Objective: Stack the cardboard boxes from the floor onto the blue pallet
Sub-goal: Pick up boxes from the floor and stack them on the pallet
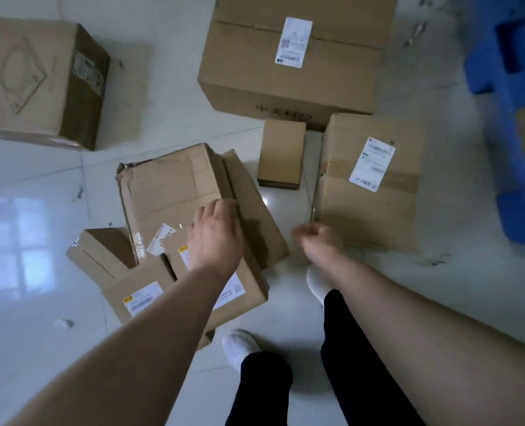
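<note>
White shoe [239, 345], bottom centre, on tiled floor [40, 302]. Left grip [215, 235]: fingers at right edge of battered box [169, 186], frame centre; whether it clasps cannot be told. Right grip [315, 238]: curled, holding nothing, just beside labelled box [368, 210], centre right. Small box [282, 149] between these boxes. Large box [295, 81], top centre. Blue pallet [513, 56], upper right edge.

I read pale tiled floor [40, 210] as glossy, smooth, mirror-like under window glare, with few dirty scuffs. I note battered brown cardboard box [169, 186]: matt, creased, ragged at torn corner. Also large brown cardboard box [292, 81]: matt, flat, with smooth white paper label [293, 41]. On brown cardboard box at right [368, 216], slightly shiny brown tape strip [402, 181]. To me blue pallet [513, 66] looks like moulded plastic, dull sheen. I see black trousers [347, 348]: matt cloth.
</note>
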A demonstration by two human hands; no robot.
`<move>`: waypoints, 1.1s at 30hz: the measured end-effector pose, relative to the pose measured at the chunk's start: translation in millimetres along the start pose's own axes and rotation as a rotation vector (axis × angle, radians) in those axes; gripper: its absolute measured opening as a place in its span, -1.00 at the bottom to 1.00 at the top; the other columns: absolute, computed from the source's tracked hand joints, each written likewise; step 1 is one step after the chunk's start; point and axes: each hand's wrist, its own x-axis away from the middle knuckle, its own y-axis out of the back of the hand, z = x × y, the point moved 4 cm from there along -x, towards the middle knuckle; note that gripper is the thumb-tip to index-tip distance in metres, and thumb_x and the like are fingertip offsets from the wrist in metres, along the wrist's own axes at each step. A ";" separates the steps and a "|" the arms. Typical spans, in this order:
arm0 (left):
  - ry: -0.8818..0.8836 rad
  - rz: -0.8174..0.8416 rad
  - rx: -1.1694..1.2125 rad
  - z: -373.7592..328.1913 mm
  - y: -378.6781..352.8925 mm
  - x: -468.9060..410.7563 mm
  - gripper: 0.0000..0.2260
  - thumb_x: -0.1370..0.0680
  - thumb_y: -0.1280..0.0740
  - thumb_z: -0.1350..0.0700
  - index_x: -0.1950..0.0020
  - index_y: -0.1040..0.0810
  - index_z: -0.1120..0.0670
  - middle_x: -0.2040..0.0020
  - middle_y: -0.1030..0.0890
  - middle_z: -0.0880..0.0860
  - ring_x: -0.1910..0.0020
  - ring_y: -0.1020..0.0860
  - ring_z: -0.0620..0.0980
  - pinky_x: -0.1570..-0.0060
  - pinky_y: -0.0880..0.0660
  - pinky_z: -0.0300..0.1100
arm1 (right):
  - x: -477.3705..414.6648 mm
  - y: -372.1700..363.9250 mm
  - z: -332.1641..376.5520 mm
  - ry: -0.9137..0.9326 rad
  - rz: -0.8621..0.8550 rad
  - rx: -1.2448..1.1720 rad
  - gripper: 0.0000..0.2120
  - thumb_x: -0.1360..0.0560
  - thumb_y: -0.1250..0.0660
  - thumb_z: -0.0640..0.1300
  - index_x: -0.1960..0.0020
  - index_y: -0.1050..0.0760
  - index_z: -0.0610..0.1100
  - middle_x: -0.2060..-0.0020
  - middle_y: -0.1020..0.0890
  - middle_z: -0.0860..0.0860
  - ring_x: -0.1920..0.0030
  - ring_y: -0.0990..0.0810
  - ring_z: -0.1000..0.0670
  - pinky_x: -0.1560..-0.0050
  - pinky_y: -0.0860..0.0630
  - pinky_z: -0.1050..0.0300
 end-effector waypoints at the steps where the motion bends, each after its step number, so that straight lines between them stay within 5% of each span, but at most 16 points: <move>1: -0.019 0.067 0.022 -23.0 -10.3 -5.8 -0.71 -0.59 -0.19 0.14 -0.32 -0.43 0.06 -0.28 -0.50 0.07 -0.29 -0.40 0.10 -0.22 -0.39 0.01 | -8.5 22.2 0.4 0.006 -0.047 0.006 -0.86 -0.51 -0.36 -0.05 -0.04 -0.53 -0.05 0.15 -0.57 0.01 0.09 -0.56 -0.05 0.11 -0.38 0.20; 4: 0.014 0.273 0.049 -78.8 -47.0 -23.1 -0.67 -0.61 -0.18 0.11 -0.37 -0.39 0.07 -0.30 -0.48 0.08 -0.28 -0.43 0.10 -0.23 -0.44 0.04 | -41.0 89.4 -4.5 -0.017 -0.141 0.072 -0.75 -0.51 -0.27 -0.05 -0.09 -0.57 -0.16 0.16 -0.64 -0.06 0.24 -0.57 -0.07 0.26 -0.45 0.18; 12: 0.272 0.491 0.100 -141.6 -147.3 -83.5 -0.58 -0.62 -0.22 0.06 -0.47 -0.29 0.08 -0.34 -0.48 0.10 -0.24 -0.50 0.09 -0.07 -0.49 -0.09 | -135.2 209.6 -26.3 -0.057 -0.261 0.227 -0.73 -0.51 -0.33 -0.08 -0.14 -0.60 -0.19 -0.10 -0.65 -0.15 -0.13 -0.61 -0.19 -0.08 -0.48 0.08; 16: 0.335 0.555 0.139 -147.1 -199.7 -109.9 -0.47 -0.57 -0.29 -0.02 -0.49 -0.24 0.11 -0.33 -0.47 0.15 -0.23 -0.51 0.15 -0.11 -0.52 -0.03 | -183.8 213.3 -55.3 -0.053 -0.256 0.127 -0.64 -0.48 -0.38 -0.17 -0.21 -0.50 -0.32 -0.11 -0.60 -0.17 -0.03 -0.57 -0.07 0.10 -0.48 0.13; 21: 0.424 0.611 0.289 -144.2 -252.3 -130.4 -0.36 -0.49 -0.37 -0.05 -0.48 -0.18 0.06 -0.31 -0.45 0.11 -0.24 -0.47 0.16 -0.21 -0.48 0.03 | -224.0 203.1 -78.3 -0.080 -0.245 -0.106 -0.38 -0.41 -0.46 -0.13 -0.36 -0.29 -0.26 -0.21 -0.50 -0.13 -0.23 -0.50 -0.10 -0.28 -0.46 -0.08; 25: 0.484 0.550 0.396 -140.6 -266.8 -129.8 -0.42 -0.51 -0.38 0.00 -0.44 -0.20 0.04 -0.22 -0.47 0.09 -0.18 -0.47 0.14 -0.19 -0.47 0.00 | -225.7 204.9 -93.1 -0.144 -0.183 -0.300 -0.54 -0.39 -0.44 -0.19 -0.23 -0.37 -0.16 0.07 -0.59 -0.10 0.09 -0.61 -0.11 0.13 -0.59 -0.04; 33: 0.452 0.464 0.440 -172.2 -205.1 -109.9 -0.48 -0.49 -0.40 0.01 -0.37 -0.26 0.05 -0.04 -0.51 0.02 -0.14 -0.54 0.15 -0.21 -0.51 0.04 | -156.4 231.6 -72.5 -0.096 -0.254 -0.391 -0.59 -0.48 -0.38 -0.23 -0.23 -0.27 -0.12 0.19 -0.48 0.04 0.26 -0.45 0.08 0.31 -0.41 0.19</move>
